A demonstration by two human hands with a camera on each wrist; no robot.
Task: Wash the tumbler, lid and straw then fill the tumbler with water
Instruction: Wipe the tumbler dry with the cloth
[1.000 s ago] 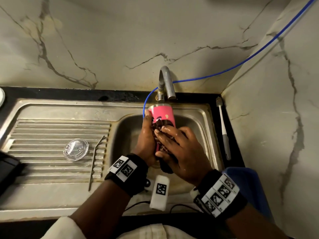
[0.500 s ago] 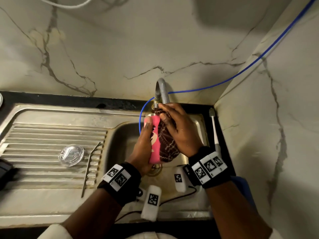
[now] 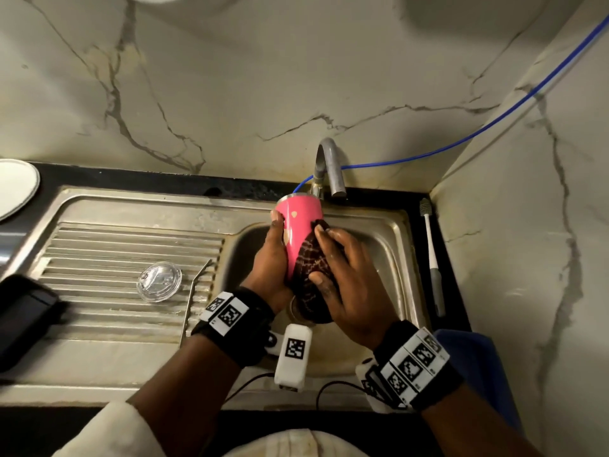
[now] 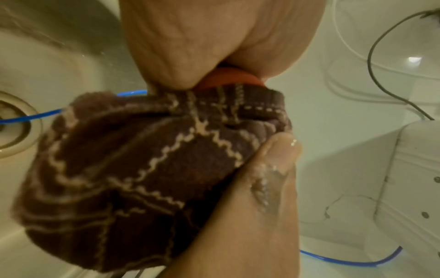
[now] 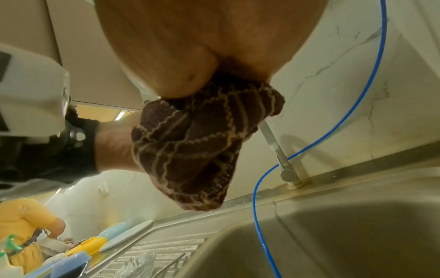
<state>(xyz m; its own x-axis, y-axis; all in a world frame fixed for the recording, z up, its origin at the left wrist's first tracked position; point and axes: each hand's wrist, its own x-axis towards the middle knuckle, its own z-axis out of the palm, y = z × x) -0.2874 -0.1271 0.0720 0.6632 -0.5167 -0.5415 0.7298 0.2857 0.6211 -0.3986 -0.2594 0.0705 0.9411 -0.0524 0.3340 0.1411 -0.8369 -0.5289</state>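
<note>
Over the sink basin (image 3: pixel 389 239) my left hand (image 3: pixel 270 258) grips a pink tumbler (image 3: pixel 298 222) round its side, rim towards the tap (image 3: pixel 328 166). My right hand (image 3: pixel 342 268) holds a dark brown patterned cloth (image 3: pixel 311 275) wrapped against the tumbler's lower half. The cloth (image 4: pixel 133 169) fills the left wrist view, with a sliver of the tumbler (image 4: pixel 228 79) above it. In the right wrist view the cloth (image 5: pixel 195 150) hangs below my palm. The clear lid (image 3: pixel 159 281) and the metal straw (image 3: pixel 194 295) lie on the ribbed drainboard (image 3: pixel 99 258).
A blue tube (image 3: pixel 461 143) runs from the tap along the marble wall. A long-handled brush (image 3: pixel 431 255) lies right of the sink. A white plate (image 3: pixel 16 189) sits at far left, a dark object (image 3: pixel 23 315) below it. A person in yellow (image 5: pixel 26 231) stands beyond the counter.
My right hand has slid the cloth down from the tumbler's rim near the tap to its lower half. The left hand still holds the tumbler.
</note>
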